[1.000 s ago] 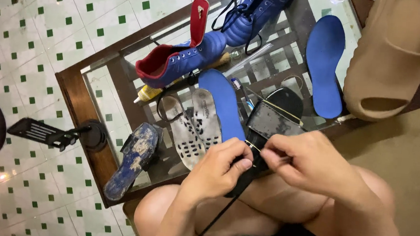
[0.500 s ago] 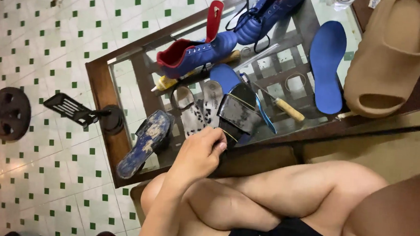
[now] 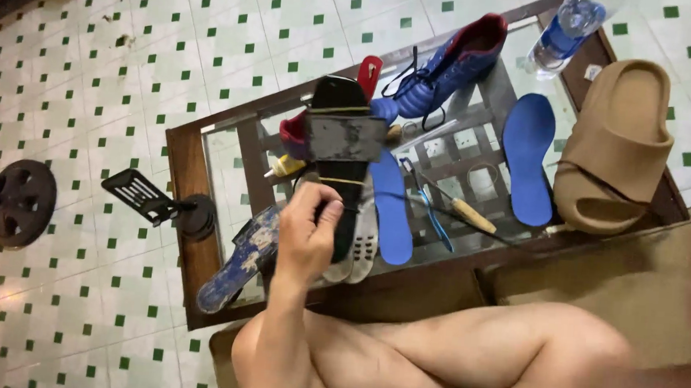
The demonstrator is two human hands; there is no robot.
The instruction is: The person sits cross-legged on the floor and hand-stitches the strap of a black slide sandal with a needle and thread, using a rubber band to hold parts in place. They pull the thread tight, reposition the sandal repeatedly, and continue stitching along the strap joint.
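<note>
Fingers of the left hand (image 3: 304,235) are pinched round a black shoe sole (image 3: 342,150) held up over the glass table (image 3: 203,169), still loose from any shoe, blue boot (image 3: 449,68) and insoles (image 3: 527,157) waiting, right hand blurred, can't tell.

left hand (image 3: 304,239): raised, fingers curled in a grip | right hand: blurred at frame edge

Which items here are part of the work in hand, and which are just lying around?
In hand:
left hand
black insole with a grey patch

Lying about:
blue insoles
blue football boots
tan slide sandal
water bottle
wooden-handled tool
glass-topped table
</note>
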